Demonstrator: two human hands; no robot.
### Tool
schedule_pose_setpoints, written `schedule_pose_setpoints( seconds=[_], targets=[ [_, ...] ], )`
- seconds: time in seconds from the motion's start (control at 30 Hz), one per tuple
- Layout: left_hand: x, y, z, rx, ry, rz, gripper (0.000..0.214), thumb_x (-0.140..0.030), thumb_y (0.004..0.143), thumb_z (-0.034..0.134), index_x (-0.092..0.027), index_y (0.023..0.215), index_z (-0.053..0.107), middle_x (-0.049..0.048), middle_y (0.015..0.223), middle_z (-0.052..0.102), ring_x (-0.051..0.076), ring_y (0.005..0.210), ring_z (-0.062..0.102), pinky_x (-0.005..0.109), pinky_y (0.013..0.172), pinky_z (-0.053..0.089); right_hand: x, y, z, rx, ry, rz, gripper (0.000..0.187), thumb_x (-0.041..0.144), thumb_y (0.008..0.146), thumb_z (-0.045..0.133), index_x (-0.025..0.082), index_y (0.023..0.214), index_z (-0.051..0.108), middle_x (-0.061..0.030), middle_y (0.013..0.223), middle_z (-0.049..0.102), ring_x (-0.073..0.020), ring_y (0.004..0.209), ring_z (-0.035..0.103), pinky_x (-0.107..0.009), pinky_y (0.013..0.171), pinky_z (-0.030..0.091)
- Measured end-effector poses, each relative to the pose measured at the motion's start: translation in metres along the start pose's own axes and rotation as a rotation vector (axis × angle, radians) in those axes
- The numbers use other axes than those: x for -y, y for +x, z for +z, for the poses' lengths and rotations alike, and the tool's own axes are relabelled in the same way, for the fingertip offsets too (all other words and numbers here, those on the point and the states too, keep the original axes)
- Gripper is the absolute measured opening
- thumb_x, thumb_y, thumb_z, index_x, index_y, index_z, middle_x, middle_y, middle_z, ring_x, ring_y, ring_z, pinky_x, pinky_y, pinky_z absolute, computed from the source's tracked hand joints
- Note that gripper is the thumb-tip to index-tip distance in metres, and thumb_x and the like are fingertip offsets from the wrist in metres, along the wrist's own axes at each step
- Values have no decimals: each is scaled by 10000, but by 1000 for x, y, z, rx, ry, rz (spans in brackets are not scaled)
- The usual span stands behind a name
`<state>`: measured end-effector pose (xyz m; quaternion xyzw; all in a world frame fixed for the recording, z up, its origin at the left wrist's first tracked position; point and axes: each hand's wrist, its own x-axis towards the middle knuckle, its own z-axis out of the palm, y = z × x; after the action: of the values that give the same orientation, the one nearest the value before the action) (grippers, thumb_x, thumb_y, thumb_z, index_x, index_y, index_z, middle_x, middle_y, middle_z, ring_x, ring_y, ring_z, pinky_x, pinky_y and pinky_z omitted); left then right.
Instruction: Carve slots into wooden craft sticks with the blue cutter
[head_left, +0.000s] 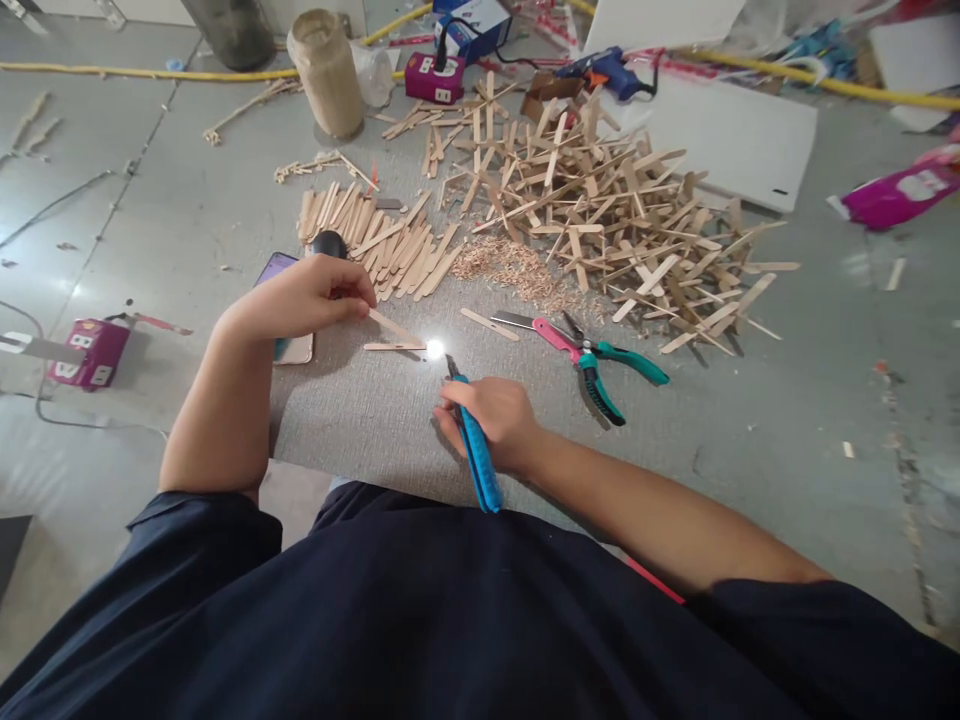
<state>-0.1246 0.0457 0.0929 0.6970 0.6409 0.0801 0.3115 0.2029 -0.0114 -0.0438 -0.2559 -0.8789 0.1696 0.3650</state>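
My left hand (311,295) is closed in a pinch on a wooden craft stick (390,325) that lies on the grey mat (375,420). A second stick (394,347) rests just below it. My right hand (491,420) is wrapped round a blue utility knife (474,445), its blade tip pointing up toward the sticks. A row of loose sticks (379,240) lies beyond my left hand, and a big heap of glued stick crosses (615,210) spreads to the right.
Green-handled pliers (607,370) and a pink-handled cutter (544,330) lie right of the knife. A phone (289,345) sits under my left wrist. Wood shavings (517,265), a jar (326,70), a blue glue gun (611,70), a white board (731,140) and a purple power strip (435,78) stand farther back.
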Motion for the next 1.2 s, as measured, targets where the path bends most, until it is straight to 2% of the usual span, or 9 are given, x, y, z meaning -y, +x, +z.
schedule_pose_setpoints(
  seconds=[0.13,0.33,0.4,0.5,0.6,0.77,0.87,1.07,1.2],
  targets=[
    [-1,4,4,-250,41,-135,148,-281,934,683,-217,991,804,64,959,834,236,912,753,400,911,593,-2,13,-10,-57,-150,96,177,350,1119,683,266,1257,755,-1,853,817,-202,736,738,-366,708,515],
    [-14,-3,7,-331,341,-227,368,-440,1077,598,-178,1216,817,169,1335,825,341,1165,778,510,1033,590,-32,26,-20,-191,-303,268,215,338,1124,630,268,1324,667,-44,1014,858,-263,845,775,-406,766,513],
    [-19,-7,11,-288,391,-127,406,-452,1094,598,-171,1290,815,163,1390,797,335,1216,776,480,1034,583,-40,27,-19,-197,-313,290,196,348,1129,609,290,1312,648,-42,1035,862,-275,864,782,-421,790,520],
    [-27,-10,22,-13,449,51,316,-432,1071,693,-201,1242,821,106,1267,837,297,1140,792,404,972,564,-47,26,-19,-180,-306,304,176,406,1158,568,315,1300,621,-34,1051,863,-277,881,784,-429,810,531],
    [-35,-11,36,193,549,111,239,-361,1061,737,-216,1229,825,85,1199,864,290,1077,799,373,890,523,-48,25,-22,-174,-317,317,203,435,1146,581,309,1304,593,-38,1053,862,-284,879,768,-439,821,513],
    [-43,-11,59,239,608,185,253,-139,1080,583,-200,1121,826,93,1102,842,272,1016,800,368,836,497,-45,25,-24,-176,-360,339,200,361,1093,643,287,1279,628,-42,1024,838,-299,933,734,-457,888,446],
    [-44,-12,67,252,624,253,303,-90,1087,515,-158,1175,798,122,1164,823,285,1035,802,394,893,545,-44,24,-24,-177,-362,338,169,305,1066,654,282,1233,647,-44,1013,820,-308,970,730,-458,910,439],
    [-42,-5,81,95,673,409,304,-93,1108,468,-118,1154,768,169,1139,814,320,1017,809,435,880,568,-43,23,-25,-164,-397,359,159,321,1035,693,285,1174,626,-31,951,808,-302,914,733,-456,913,458],
    [-35,4,102,-141,369,312,257,-237,1139,465,-146,1181,702,116,926,814,284,826,777,392,729,500,-43,22,-27,-179,-419,321,196,348,1064,710,280,1231,631,-51,1058,845,-309,974,761,-444,911,450]
  ],
)
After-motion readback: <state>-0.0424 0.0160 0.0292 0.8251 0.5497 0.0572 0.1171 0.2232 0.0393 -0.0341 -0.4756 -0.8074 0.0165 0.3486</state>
